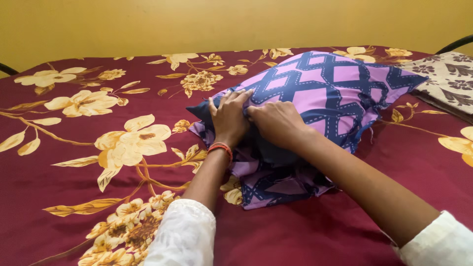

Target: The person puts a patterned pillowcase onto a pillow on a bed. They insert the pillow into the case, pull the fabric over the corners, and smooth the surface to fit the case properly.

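Note:
A pillow in a purple cover with a dark blue lattice pattern (325,86) lies on the bed, its open end toward me. My left hand (227,117) grips the cover's edge at the near left corner, where dark blue pillow fabric shows. Beside it, my right hand (277,123) presses and clutches the same cover edge. The loose end of the cover (276,184) is bunched under my wrists. An orange thread band circles my left wrist, and white sleeves cover both forearms.
The bed carries a maroon sheet with large yellow flowers (98,148). A folded cream cloth with brown flowers (451,79) lies at the far right. A yellow wall (197,24) stands behind the bed.

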